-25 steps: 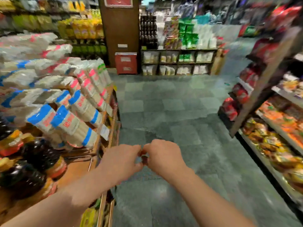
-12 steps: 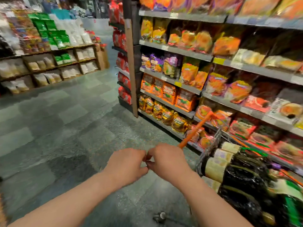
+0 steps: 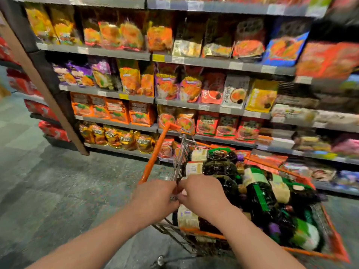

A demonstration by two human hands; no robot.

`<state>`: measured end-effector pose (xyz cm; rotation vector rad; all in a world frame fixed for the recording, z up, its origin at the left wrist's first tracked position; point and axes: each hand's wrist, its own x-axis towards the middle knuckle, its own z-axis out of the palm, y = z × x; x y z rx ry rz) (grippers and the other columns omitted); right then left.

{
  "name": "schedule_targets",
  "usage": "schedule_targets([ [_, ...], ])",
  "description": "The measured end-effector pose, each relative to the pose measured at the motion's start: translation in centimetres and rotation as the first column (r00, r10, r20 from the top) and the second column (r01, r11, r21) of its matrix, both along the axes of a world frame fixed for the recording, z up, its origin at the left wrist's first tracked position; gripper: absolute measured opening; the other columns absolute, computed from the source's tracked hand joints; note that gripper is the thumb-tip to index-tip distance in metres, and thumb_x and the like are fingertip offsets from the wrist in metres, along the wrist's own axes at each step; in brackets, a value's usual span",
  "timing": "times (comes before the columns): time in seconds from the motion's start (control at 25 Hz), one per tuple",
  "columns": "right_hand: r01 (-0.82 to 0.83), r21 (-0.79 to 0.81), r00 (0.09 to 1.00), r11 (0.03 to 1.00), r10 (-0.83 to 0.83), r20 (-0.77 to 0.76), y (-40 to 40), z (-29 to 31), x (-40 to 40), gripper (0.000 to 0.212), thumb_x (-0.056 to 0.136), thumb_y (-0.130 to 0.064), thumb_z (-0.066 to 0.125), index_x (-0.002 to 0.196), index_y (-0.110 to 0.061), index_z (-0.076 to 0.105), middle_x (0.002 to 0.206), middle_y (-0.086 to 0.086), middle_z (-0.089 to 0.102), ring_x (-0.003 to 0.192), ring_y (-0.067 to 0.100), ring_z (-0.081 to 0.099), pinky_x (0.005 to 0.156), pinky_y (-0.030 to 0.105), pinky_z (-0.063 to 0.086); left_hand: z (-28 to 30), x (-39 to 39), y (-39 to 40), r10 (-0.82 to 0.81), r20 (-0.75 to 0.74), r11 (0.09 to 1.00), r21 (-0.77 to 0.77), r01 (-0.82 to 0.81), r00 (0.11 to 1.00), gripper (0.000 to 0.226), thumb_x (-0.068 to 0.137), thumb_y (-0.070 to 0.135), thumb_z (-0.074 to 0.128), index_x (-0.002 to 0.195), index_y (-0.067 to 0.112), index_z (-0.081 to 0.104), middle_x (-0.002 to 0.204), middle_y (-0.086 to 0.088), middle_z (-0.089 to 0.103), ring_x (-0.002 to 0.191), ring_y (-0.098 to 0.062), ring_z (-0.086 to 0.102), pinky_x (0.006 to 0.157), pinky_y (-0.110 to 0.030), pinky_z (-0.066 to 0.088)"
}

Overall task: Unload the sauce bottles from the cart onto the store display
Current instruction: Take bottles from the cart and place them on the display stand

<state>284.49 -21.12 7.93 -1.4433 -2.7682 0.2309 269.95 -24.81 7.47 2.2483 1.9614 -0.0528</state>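
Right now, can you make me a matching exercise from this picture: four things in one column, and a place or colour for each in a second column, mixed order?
Things:
1. cart handle
2. bottles
3. gold bags
4. hands

Places or colours:
A. lying in the cart
B. bottom shelf, left of the cart
C. orange
D. together at the cart's near rim

Pairs: 1-C, 2-A, 3-B, 4-D

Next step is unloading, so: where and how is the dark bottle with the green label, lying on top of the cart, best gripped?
Probably round the dark bottle's body at its green label, from above: it lies on its side atop the pile, the upper side uncovered. Its handle isn't discernible.
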Motion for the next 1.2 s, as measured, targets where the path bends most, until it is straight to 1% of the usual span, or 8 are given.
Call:
schedule_targets([
  [0.24,0.327,0.005,0.945,0.945,-0.327,0.01,0.5,-1.7,3.3,0.026,0.093,-0.044,0.049,0.107,-0.029,0.065,0.098,-0.003,0.062,0.092,0.021,0.06,0.06,0.029,0.039,-1.4,2.5,5.9,-0.354,-0.002,0.935,-0.036,0.353,0.935,0.038,0.091,0.057,0.048,0.118,0.03,0.053,0.099,0.004,0.066,0.097,-0.02,0.061,0.069,-0.034,0.052],
  [0.4,0.52,-0.009,0.854,0.854,-0.52,-0.005,0.1,-3.0,6.0,0.027,0.091,-0.048,0.051,0.11,-0.033,0.065,0.103,-0.005,0.064,0.096,0.019,0.061,0.068,0.032,0.049,-2.1,4.0,7.9,-0.456,-0.013,0.888,-0.067,0.454,0.89,0.035,0.094,0.053,0.049,0.119,0.028,0.052,0.092,0.003,0.062,0.094,-0.021,0.062,0.068,-0.034,0.05],
  [0.52,0.606,-0.018,0.795,0.795,-0.606,0.013,0.4,-3.9,8.3,0.027,0.092,-0.047,0.051,0.108,-0.032,0.066,0.1,-0.007,0.065,0.095,0.017,0.061,0.066,0.03,0.048,-2.9,5.5,10.2,-0.517,-0.033,0.855,-0.075,0.514,0.855,0.034,0.096,0.048,0.049,0.117,0.022,0.056,0.094,0.0,0.064,0.089,-0.022,0.062,0.069,-0.036,0.055],
  [0.76,0.686,-0.096,0.727,0.721,-0.685,0.051,2.8,-5.6,12.5,0.026,0.093,-0.044,0.05,0.104,-0.028,0.068,0.101,-0.005,0.065,0.093,0.019,0.062,0.07,0.033,0.053,-6.6,10.3,17.1,-0.574,-0.106,0.818,-0.112,0.564,0.812,0.028,0.098,0.038,0.049,0.108,0.014,0.061,0.096,-0.005,0.058,0.091,-0.027,0.062,0.068,-0.037,0.053],
  [0.88,0.691,-0.133,0.721,0.711,-0.691,0.054,4.5,-6.7,13.9,0.026,0.092,-0.043,0.05,0.101,-0.027,0.068,0.098,-0.004,0.065,0.091,0.021,0.061,0.067,0.032,0.052,-9.0,12.7,20.5,-0.566,-0.136,0.822,-0.17,0.544,0.813,0.02,0.098,0.03,0.05,0.103,0.014,0.061,0.1,-0.008,0.053,0.084,-0.029,0.062,0.068,-0.04,0.056],
  [1.0,0.663,-0.168,0.746,0.73,-0.663,0.066,6.1,-7.8,14.6,0.024,0.09,-0.04,0.05,0.097,-0.023,0.066,0.093,-0.001,0.063,0.09,0.026,0.061,0.067,0.034,0.05,-10.8,14.2,22.9,-0.562,-0.167,0.821,-0.227,0.523,0.81,0.019,0.094,0.029,0.054,0.104,0.015,0.061,0.101,-0.007,0.052,0.08,-0.029,0.063,0.069,-0.042,0.057],
  [1.12,0.623,-0.229,0.778,0.748,-0.624,0.074,7.5,-8.6,14.5,0.024,0.093,-0.038,0.048,0.087,-0.019,0.062,0.083,0.0,0.056,0.083,0.026,0.058,0.064,0.032,0.044,-12.2,15.4,24.2,-0.592,-0.203,0.794,-0.314,0.52,0.78,0.025,0.087,0.036,0.058,0.105,0.018,0.062,0.094,-0.003,0.055,0.087,-0.026,0.062,0.066,-0.037,0.054],
  [1.2,0.606,-0.231,0.788,0.762,-0.614,0.04,7.8,-9.6,13.9,0.026,0.093,-0.04,0.047,0.091,-0.02,0.065,0.085,0.0,0.06,0.085,0.024,0.059,0.063,0.03,0.042,-12.9,15.8,24.5,-0.614,-0.216,0.772,-0.364,0.521,0.76,0.028,0.087,0.041,0.058,0.102,0.018,0.064,0.094,-0.002,0.062,0.092,-0.026,0.063,0.064,-0.034,0.049],
])
